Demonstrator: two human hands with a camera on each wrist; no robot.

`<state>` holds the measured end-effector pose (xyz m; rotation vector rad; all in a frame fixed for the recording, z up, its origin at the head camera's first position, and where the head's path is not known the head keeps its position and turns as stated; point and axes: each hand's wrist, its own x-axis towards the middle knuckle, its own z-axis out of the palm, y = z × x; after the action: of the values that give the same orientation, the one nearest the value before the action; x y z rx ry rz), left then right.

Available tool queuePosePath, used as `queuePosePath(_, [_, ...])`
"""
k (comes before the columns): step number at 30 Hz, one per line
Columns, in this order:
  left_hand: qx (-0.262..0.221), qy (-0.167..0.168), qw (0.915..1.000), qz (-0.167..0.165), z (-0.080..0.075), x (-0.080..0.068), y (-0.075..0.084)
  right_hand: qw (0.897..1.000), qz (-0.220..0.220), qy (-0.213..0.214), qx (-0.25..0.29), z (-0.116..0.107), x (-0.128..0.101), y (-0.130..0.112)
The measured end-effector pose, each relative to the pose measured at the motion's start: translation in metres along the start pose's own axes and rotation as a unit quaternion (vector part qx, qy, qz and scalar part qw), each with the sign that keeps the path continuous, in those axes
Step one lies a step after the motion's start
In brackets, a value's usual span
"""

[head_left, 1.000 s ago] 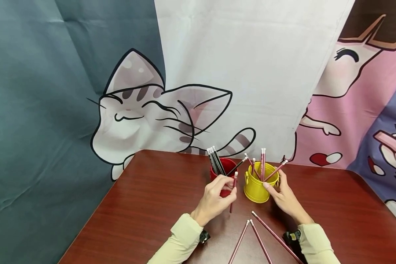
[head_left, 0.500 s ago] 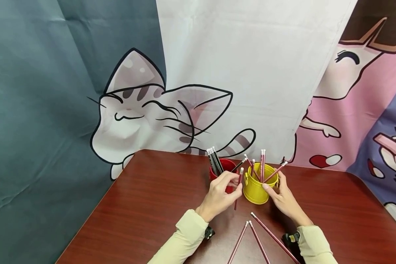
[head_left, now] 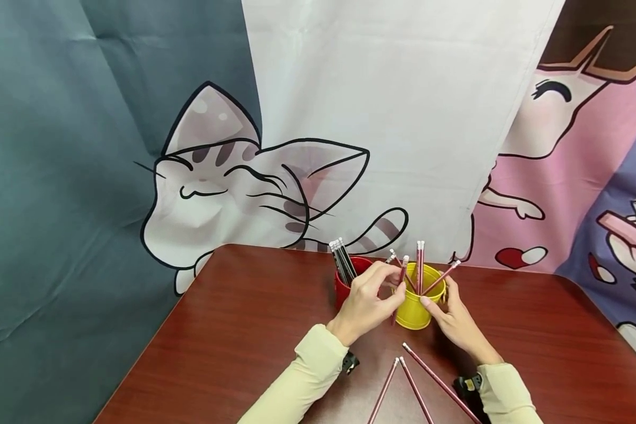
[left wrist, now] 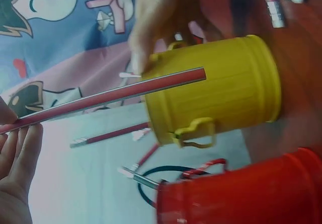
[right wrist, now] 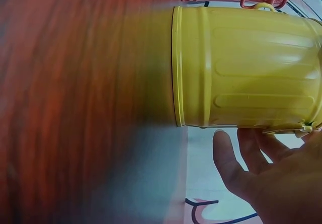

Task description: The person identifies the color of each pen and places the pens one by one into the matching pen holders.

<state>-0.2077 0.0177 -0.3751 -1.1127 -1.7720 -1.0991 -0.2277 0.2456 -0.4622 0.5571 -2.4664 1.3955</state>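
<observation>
My left hand (head_left: 368, 303) pinches a dark-pink pencil (left wrist: 126, 90), its white eraser end up, close to the left side of a yellow bucket (head_left: 414, 315). In the left wrist view the pencil's lower end overlaps the bucket's wall. Several pink pencils (head_left: 420, 265) stand in that bucket, eraser ends up. My right hand (head_left: 463, 324) holds the bucket at its right side, thumb at the front and fingers behind. A red bucket (head_left: 342, 292), partly hidden by my left hand, stands to the left with several black pencils (head_left: 343, 262) in it.
Several pink pencils (head_left: 414, 386) lie on the reddish-brown table (head_left: 233, 330) nearer to me, between my forearms. A cloth backdrop (head_left: 318, 88) with cartoon figures hangs behind the table's far edge.
My left hand has moved right with the pencil, from in front of the red bucket to the yellow bucket's left side. My right hand has stayed on the yellow bucket.
</observation>
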Motion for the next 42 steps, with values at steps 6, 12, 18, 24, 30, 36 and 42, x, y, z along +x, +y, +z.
queuePosePath(6, [0.018,-0.002,0.9997,0.019,0.001,0.02,0.002,1.0,0.003,0.003,-0.006,0.0,0.002,0.006])
queuePosePath(12, [-0.001,-0.003,0.9999,0.017,0.002,0.04,0.001,1.0,0.014,-0.002,-0.017,-0.002,0.001,0.004])
queuePosePath(18, [0.007,-0.003,0.9996,0.026,0.002,0.059,-0.001,0.999,0.025,-0.004,-0.032,-0.002,0.0,0.003])
queuePosePath(24, [-0.004,-0.009,0.9997,0.024,0.004,0.074,-0.004,0.999,0.032,-0.006,-0.033,-0.001,0.0,0.003])
queuePosePath(30, [-0.003,-0.004,0.9999,0.014,0.008,0.077,-0.011,0.999,0.037,-0.008,-0.039,-0.002,0.001,0.003])
queuePosePath(36, [0.01,-0.007,0.9999,0.011,0.012,0.071,-0.018,0.999,0.033,-0.009,-0.029,-0.002,0.001,0.004])
queuePosePath(42, [-0.006,-0.005,0.9999,0.006,0.016,0.065,-0.021,0.999,0.036,-0.011,-0.027,-0.002,0.0,0.004])
